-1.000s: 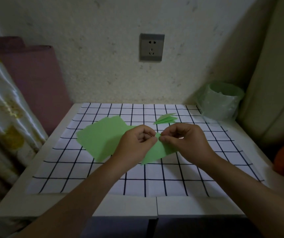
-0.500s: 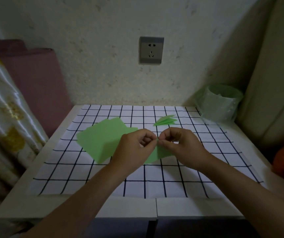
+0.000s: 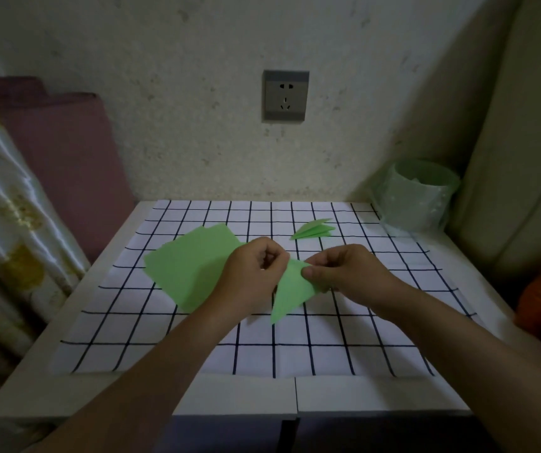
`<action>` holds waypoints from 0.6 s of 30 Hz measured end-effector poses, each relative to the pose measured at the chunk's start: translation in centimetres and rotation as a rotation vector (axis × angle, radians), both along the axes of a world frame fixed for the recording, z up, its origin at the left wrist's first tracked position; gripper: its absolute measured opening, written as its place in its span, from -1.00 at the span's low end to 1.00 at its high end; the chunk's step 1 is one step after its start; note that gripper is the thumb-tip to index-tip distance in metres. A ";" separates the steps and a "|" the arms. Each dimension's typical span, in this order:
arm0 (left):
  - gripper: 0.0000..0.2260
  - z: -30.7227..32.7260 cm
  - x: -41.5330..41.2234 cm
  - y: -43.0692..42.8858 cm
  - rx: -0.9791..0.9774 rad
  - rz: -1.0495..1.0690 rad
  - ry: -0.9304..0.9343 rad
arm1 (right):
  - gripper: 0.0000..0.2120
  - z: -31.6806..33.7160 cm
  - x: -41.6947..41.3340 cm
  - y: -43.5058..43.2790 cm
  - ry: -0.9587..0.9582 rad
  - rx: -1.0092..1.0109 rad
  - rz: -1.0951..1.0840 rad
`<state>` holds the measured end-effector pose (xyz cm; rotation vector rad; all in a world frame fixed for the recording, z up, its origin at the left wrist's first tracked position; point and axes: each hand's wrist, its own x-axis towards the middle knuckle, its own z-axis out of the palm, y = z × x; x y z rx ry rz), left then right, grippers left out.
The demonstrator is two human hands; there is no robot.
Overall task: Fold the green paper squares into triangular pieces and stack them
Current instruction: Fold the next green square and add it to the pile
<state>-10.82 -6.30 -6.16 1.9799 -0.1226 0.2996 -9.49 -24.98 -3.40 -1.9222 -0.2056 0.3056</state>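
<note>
Your right hand (image 3: pixel 351 273) pinches the folded green paper triangle (image 3: pixel 290 295) with the thumb on its upper right edge, holding it over the checked cloth (image 3: pixel 328 348) with one tip pointing toward you. Your left hand (image 3: pixel 253 276) is curled against the triangle's upper left edge, but its grip cannot be made out. The unfolded green squares (image 3: pixel 187 266) lie to its left. The folded pieces (image 3: pixel 315 229) are stacked farther back.

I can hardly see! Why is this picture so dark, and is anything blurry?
Head view: dim, flat light; the folded green paper, left hand and right hand look fairly sharp; the curtain at the left edge looks soft.
</note>
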 end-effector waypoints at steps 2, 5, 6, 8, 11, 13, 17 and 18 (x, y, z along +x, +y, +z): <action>-0.84 0.4 0.0 0.0 -0.066 0.016 0.086 | -0.92 0.1 0.2 -0.4 0.055 0.001 -0.031; -0.86 0.8 -0.5 -0.1 -0.207 -0.058 0.264 | -0.91 0.1 0.5 -0.6 0.081 0.037 -0.094; -0.87 0.8 -0.6 -0.1 -0.220 -0.072 0.277 | -0.89 0.0 0.5 -0.7 0.086 0.052 -0.109; -0.89 0.8 -0.7 0.0 -0.219 -0.064 0.260 | -0.86 -0.1 0.6 -0.8 0.113 0.108 -0.130; -0.89 0.9 -0.6 -0.1 -0.231 -0.005 0.249 | -0.81 -0.2 0.6 -1.0 0.198 0.265 -0.159; -0.90 1.1 -0.6 0.0 -0.266 0.024 0.273 | -0.81 -0.1 0.7 -1.0 0.220 0.335 -0.195; -0.91 1.1 -0.6 -0.1 -0.277 -0.057 0.319 | -0.86 -0.3 0.8 -1.1 0.149 0.296 -0.227; -0.90 1.1 -0.6 -0.2 -0.274 -0.080 0.319 | -0.86 -0.3 0.8 -1.1 0.129 0.299 -0.221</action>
